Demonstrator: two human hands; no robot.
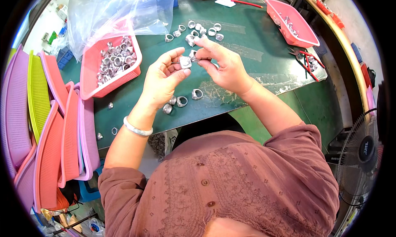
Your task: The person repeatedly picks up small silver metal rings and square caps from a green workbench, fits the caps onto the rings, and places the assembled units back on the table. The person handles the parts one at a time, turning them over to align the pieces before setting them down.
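My left hand (160, 81) is closed on a silvery ring with a squarish face (185, 62), held between thumb and fingers above the green table. Right beside it, my right hand (229, 68) pinches a second silvery ring (192, 55), partly hidden by the fingertips. Past the hands lies a loose group of similar rings (212, 31). Closer to me, several more rings (197, 94) rest by my left wrist. A pink basket (109, 88) full of silvery rings (117, 60) stands to the left of my left hand.
Clear plastic bags (119, 12) cover the far left of the table (165, 119). Stacked colored baskets (49, 150) crowd the left side. At the right are a pink tray (303, 41) with small pieces, red-handled pliers (307, 63), and a black fan (363, 150) lower down.
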